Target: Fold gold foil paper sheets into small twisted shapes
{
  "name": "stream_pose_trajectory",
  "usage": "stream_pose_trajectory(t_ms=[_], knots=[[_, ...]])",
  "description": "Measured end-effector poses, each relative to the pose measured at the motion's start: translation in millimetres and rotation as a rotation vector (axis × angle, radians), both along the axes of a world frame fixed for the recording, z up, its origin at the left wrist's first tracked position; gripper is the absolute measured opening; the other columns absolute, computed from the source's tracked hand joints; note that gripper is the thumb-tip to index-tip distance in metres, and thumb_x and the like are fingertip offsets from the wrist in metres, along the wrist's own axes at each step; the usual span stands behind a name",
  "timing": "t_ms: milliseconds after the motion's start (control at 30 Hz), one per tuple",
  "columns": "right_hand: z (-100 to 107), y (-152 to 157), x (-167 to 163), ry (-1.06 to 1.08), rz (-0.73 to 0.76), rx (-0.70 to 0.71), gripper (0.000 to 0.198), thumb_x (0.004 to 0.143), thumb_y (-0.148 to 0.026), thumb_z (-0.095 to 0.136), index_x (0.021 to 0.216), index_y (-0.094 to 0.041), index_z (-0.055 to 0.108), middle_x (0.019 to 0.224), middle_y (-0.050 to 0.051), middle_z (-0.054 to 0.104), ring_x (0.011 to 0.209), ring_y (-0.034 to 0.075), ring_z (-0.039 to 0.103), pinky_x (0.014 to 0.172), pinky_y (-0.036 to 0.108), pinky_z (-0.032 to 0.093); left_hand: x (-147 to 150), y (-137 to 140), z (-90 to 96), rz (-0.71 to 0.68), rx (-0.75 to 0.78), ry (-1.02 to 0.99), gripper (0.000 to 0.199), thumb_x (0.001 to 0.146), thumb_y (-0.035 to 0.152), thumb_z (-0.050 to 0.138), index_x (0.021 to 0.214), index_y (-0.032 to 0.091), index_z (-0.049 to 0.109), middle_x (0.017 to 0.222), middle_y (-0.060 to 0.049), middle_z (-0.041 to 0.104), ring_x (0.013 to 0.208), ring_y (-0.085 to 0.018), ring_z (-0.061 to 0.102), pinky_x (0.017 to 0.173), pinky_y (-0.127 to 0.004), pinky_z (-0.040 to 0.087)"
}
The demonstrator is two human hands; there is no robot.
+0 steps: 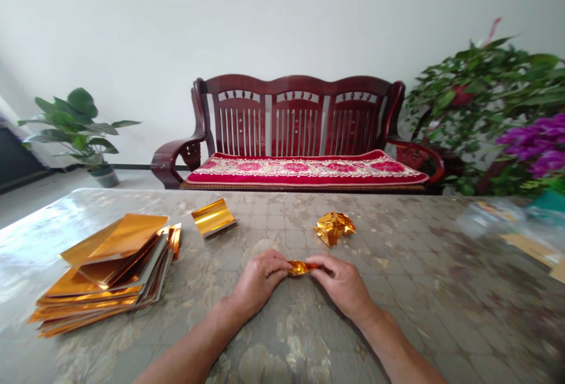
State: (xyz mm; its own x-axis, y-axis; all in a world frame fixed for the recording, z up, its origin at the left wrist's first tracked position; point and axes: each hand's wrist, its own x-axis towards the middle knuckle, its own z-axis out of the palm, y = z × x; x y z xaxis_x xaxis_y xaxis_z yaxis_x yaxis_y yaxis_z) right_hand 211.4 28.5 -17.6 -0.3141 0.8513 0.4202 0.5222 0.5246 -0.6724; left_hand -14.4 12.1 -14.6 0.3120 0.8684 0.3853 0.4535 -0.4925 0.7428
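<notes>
A small piece of folded gold foil paper point(299, 267) is stretched between my two hands, low over the table. My left hand point(261, 275) pinches its left end between thumb and fingers. Its right end is gripped the same way by my right hand point(341, 283). Just beyond the right hand lies a crumpled or folded gold foil piece point(334, 228). A single curled gold sheet point(213, 217) rests farther left. At the left is an uneven stack of gold foil sheets point(110, 272), some showing grey undersides.
The table point(273, 337) has a patterned, glossy cover. Clear plastic packaging point(492, 217) and a tan cardboard piece point(532, 247) lie at the right edge. Behind stands a dark red wooden bench point(296, 119) with a floral cushion. Potted plants flank it point(79, 125).
</notes>
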Motion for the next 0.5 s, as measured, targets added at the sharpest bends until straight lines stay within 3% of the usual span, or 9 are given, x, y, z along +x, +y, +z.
stream_pose_trajectory(t_ms=[200, 500], knots=[[-6, -1, -4, 0.052, -0.032, -0.047, 0.032, 0.082, -0.018, 0.061, 0.110, -0.028, 0.073, 0.099, 0.000, 0.077, 0.089, 0.019, 0.073, 0.087, 0.033, 0.058, 4, -2, -2.9, 0.071, 0.078, -0.038, 0.022, 0.088, 0.014, 0.060, 0.104, 0.022, 0.073, 0.102, -0.005, 0.073, 0.097, -0.018, 0.067, 0.088, -0.030, 0.054], [-4, -1, -3, 0.037, -0.014, -0.023, 0.033, 0.083, -0.018, 0.059, 0.111, -0.028, 0.073, 0.102, 0.000, 0.077, 0.090, 0.020, 0.074, 0.086, 0.034, 0.059, 3, -3, -11.4, 0.084, 0.012, -0.027, 0.033, 0.092, 0.016, 0.053, 0.122, 0.025, 0.064, 0.116, -0.005, 0.072, 0.107, -0.019, 0.067, 0.094, -0.034, 0.054]])
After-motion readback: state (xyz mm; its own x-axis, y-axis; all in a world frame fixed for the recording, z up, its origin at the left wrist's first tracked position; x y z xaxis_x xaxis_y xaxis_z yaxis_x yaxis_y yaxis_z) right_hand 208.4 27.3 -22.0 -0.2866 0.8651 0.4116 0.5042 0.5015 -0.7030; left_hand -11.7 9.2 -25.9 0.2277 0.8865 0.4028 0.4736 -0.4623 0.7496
